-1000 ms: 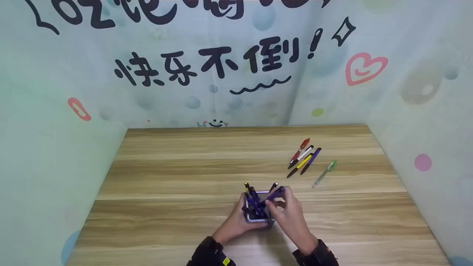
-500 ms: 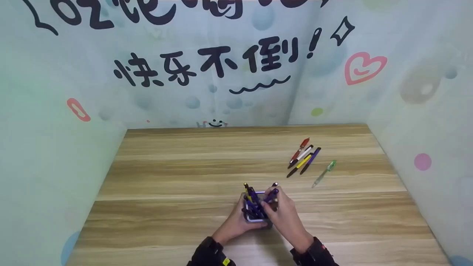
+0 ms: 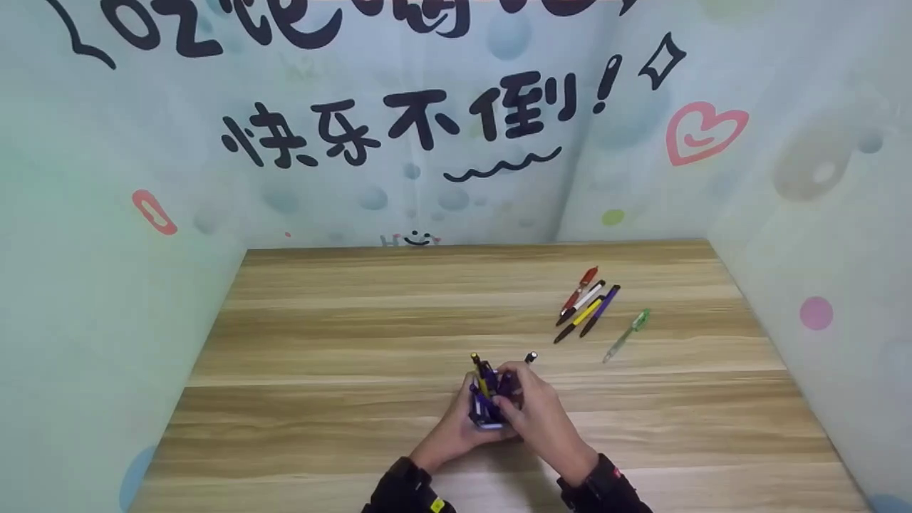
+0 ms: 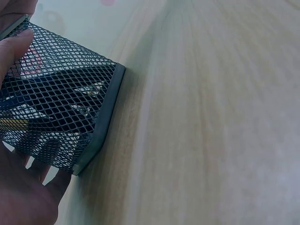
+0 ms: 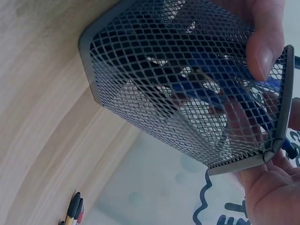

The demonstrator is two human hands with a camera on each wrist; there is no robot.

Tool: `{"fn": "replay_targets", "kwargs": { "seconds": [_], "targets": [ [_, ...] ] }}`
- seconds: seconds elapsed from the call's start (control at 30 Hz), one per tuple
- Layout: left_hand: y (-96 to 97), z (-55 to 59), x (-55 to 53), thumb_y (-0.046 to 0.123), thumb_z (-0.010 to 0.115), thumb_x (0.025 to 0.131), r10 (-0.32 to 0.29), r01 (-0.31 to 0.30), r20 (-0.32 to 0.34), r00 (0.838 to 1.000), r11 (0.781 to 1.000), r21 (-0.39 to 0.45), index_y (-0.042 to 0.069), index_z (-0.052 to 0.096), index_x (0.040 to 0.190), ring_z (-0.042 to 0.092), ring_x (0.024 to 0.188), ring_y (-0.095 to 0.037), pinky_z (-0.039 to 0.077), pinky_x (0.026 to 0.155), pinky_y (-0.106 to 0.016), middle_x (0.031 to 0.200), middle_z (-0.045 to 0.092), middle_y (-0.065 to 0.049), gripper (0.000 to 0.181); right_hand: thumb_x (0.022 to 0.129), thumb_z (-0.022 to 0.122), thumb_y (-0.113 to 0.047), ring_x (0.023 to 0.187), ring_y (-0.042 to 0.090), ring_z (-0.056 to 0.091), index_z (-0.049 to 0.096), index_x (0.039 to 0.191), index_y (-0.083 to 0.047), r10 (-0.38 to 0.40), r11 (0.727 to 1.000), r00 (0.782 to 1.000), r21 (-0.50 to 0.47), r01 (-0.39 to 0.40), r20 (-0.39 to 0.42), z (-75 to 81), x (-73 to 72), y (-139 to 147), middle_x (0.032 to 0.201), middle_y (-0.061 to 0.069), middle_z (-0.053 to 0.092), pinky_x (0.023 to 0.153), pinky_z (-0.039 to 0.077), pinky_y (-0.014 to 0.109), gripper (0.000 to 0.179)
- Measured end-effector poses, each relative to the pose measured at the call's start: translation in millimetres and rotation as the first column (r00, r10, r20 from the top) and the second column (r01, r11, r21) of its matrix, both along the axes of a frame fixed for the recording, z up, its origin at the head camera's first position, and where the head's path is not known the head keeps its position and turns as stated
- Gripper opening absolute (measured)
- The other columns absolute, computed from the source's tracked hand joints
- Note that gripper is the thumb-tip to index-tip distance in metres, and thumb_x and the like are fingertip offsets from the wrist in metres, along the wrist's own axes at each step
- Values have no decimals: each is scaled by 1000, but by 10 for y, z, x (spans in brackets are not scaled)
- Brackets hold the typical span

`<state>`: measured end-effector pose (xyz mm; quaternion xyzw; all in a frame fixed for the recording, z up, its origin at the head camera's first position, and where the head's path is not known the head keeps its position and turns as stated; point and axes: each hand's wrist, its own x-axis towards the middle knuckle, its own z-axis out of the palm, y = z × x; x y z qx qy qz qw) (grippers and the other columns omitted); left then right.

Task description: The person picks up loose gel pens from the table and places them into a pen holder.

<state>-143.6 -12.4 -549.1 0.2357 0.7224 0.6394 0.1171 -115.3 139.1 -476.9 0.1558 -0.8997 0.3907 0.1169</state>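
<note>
A dark wire-mesh pen holder (image 3: pixel 489 426) is packed with several pens and tilts slightly. My left hand (image 3: pixel 452 431) wraps around its side; the left wrist view shows a thumb on the mesh (image 4: pixel 61 93) and fingers beneath. Over the rim, my right hand (image 3: pixel 545 417) pinches a purple pen (image 3: pixel 504 383) among the others. Through the mesh in the right wrist view, right fingertips (image 5: pixel 239 117) show inside the holder beside blue-purple pens (image 5: pixel 197 91). A yellow pen (image 3: pixel 476 362) and a white-tipped pen (image 3: pixel 531 357) stick up above the rim.
Farther back on the wooden table (image 3: pixel 342 320) lie a red pen (image 3: pixel 578 291), a white pen (image 3: pixel 583 301), a yellow pen (image 3: pixel 578 319), a purple pen (image 3: pixel 600 311) and a clear green pen (image 3: pixel 627 335). Printed cloth walls (image 3: pixel 463 206) border the table.
My right hand has moved left and over the holder, bringing the slanted purple pen down in among the other pens. The left hand and the loose pens have stayed put.
</note>
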Motion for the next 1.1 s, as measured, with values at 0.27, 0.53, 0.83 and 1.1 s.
{"fn": "replay_targets", "kwargs": {
  "seconds": [0.27, 0.53, 0.83, 1.1],
  "targets": [
    [-11, -24, 19, 20, 82, 70, 22, -22, 13, 1000, 1000, 15, 13, 31, 134, 49, 120, -18, 33, 108, -32, 131, 50, -5, 83, 77, 69, 4, 87, 21, 66, 49, 119, -1, -25, 994, 999, -107, 22, -26, 86, 0, 98, 102, 12, 64, 74, 56, 25, 47],
    [-20, -17, 18, 22, 82, 69, 22, -22, 21, 1000, 1000, -6, 8, 29, 136, 49, 120, -19, 32, 108, -37, 131, 51, -5, 87, 76, 69, 8, 82, 20, 66, 54, 112, 2, -50, 988, 995, -147, 38, -81, 136, 14, 216, 98, 11, 65, 71, 57, 24, 40],
    [-33, -15, 46, 27, 82, 68, 21, -20, 18, 1000, 999, -29, 14, 25, 140, 49, 121, -22, 31, 108, -47, 132, 50, -8, 92, 75, 69, 8, 79, 20, 66, 56, 108, 1, -125, 981, 987, -161, 109, -96, 154, 20, 355, 92, 10, 66, 68, 56, 23, 36],
    [-43, -21, 26, 25, 82, 69, 19, -18, 31, 999, 999, -35, 15, 27, 138, 47, 123, -25, 28, 109, -50, 134, 49, -12, 89, 78, 69, 1, 84, 24, 65, 56, 111, 3, -221, 958, 975, -182, 220, 15, 112, -137, 636, 98, 14, 66, 76, 56, 31, 36]
  ]
}}
